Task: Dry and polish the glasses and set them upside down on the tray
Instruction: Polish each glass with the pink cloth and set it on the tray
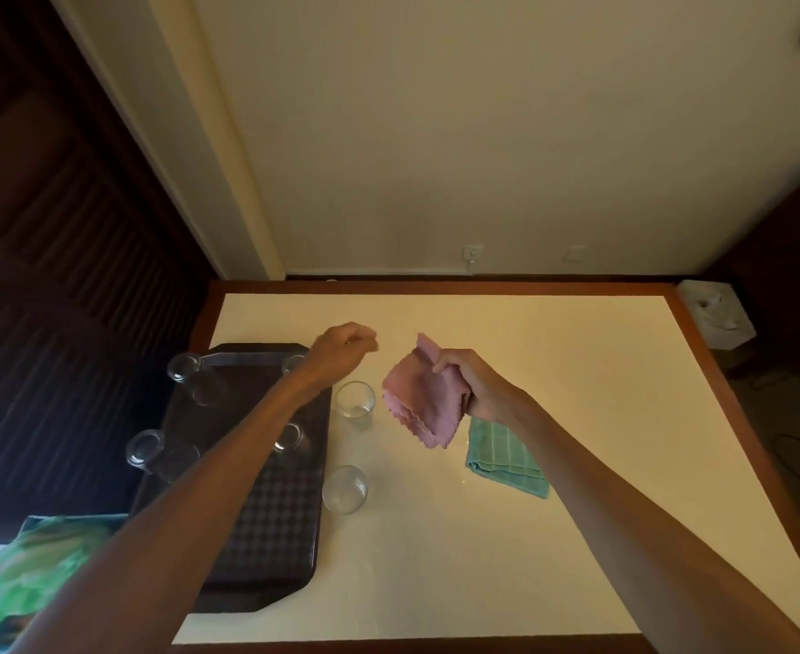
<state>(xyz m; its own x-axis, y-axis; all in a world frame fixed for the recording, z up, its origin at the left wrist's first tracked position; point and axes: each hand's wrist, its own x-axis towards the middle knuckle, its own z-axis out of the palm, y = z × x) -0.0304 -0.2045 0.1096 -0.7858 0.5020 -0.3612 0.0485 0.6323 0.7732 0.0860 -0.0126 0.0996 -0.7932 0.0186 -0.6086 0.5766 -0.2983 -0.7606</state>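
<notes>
Right hand point(476, 387) clamped on the bunched pink cloth point(419, 403), held above the table point(554, 535). Left hand point(344, 351) curled, nothing in it, over the tray's far corner. Two glasses off the tray: near glass point(345, 489) and far glass point(354, 405), both just beside the tray point(266, 535), which carries four more. Green cloth point(506, 460) lies flat under the right wrist. Glass is likely light, rigid, brittle and slick if wet: take it round the mid wall, not the rim.
</notes>
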